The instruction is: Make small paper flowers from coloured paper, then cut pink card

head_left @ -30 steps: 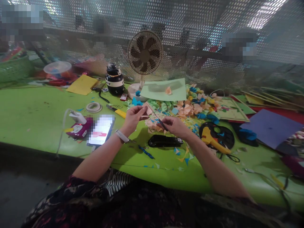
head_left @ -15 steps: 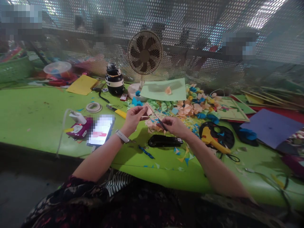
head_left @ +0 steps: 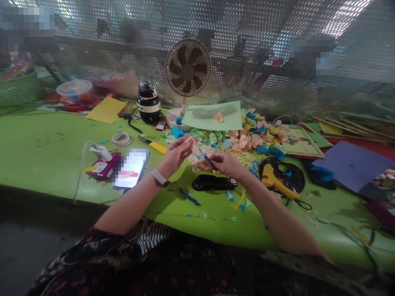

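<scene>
My left hand (head_left: 177,155), with a pale watch strap on its wrist, pinches a small piece of peach paper (head_left: 195,144). Closed around dark-handled scissors (head_left: 210,162), my right hand (head_left: 226,164) points their thin metal blades up and left to the paper. Whether the blades are apart cannot be made out. Beneath both hands lies a heap of paper scraps (head_left: 200,163) in peach, blue and yellow. A black stapler (head_left: 214,183) rests just below my right hand. Behind are folded paper flowers (head_left: 243,139) in several colours.
A small fan (head_left: 188,72) and a black jar-shaped container (head_left: 148,105) stand at the back. On the left are a phone (head_left: 131,168), a tape roll (head_left: 121,139) and a yellow cutter (head_left: 157,147). To the right lie a yellow glue gun (head_left: 277,183) and purple paper (head_left: 352,164).
The peach paper has turned in my left hand, whose fingers have shifted and now cover more of it. My right hand and the scissors have hardly moved.
</scene>
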`<state>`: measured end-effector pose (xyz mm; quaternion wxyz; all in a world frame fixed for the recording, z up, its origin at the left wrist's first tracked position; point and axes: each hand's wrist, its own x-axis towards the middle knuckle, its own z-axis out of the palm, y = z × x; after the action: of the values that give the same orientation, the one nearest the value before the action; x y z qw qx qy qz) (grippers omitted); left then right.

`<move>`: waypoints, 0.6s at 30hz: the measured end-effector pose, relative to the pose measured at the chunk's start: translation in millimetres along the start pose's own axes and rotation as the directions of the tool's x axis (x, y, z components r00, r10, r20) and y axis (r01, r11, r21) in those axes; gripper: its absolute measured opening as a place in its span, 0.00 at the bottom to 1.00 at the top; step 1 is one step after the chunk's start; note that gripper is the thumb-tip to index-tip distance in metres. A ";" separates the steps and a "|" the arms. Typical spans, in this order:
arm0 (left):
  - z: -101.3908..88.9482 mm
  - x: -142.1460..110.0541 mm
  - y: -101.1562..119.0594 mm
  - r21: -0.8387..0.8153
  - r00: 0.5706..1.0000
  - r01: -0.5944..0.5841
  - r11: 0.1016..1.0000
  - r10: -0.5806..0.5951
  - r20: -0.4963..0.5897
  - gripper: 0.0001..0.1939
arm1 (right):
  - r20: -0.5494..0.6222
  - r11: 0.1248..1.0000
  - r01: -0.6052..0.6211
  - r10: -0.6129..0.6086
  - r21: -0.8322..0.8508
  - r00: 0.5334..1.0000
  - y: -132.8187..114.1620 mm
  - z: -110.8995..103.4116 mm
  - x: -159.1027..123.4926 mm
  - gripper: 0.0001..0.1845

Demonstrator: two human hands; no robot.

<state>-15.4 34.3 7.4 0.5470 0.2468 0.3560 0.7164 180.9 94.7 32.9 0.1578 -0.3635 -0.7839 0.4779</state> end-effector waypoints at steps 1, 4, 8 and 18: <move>-0.2 0.0 0.2 -0.014 1.000 0.009 1.000 -0.008 0.018 0.10 | -0.002 1.000 0.001 -0.001 -0.010 1.000 0.7 0.2 0.2 0.31; 0.3 -0.7 0.6 -0.051 0.999 0.003 0.999 0.000 0.051 0.11 | -0.009 0.999 -0.003 0.003 -0.036 1.000 2.2 0.7 0.7 0.31; 2.4 -1.2 0.0 -0.062 0.998 -0.006 0.998 0.010 0.056 0.10 | -0.016 0.999 -0.005 0.005 -0.042 1.000 2.8 1.0 0.8 0.32; 5.0 -1.5 -2.6 -0.011 1.000 0.011 1.000 -0.011 0.009 0.09 | -0.009 0.998 0.037 -0.038 -0.053 0.999 6.9 0.5 3.2 0.32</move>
<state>-9.6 34.4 8.5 0.5540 0.2450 0.3508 0.7141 181.2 98.6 26.3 0.1611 -0.3553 -0.8022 0.4519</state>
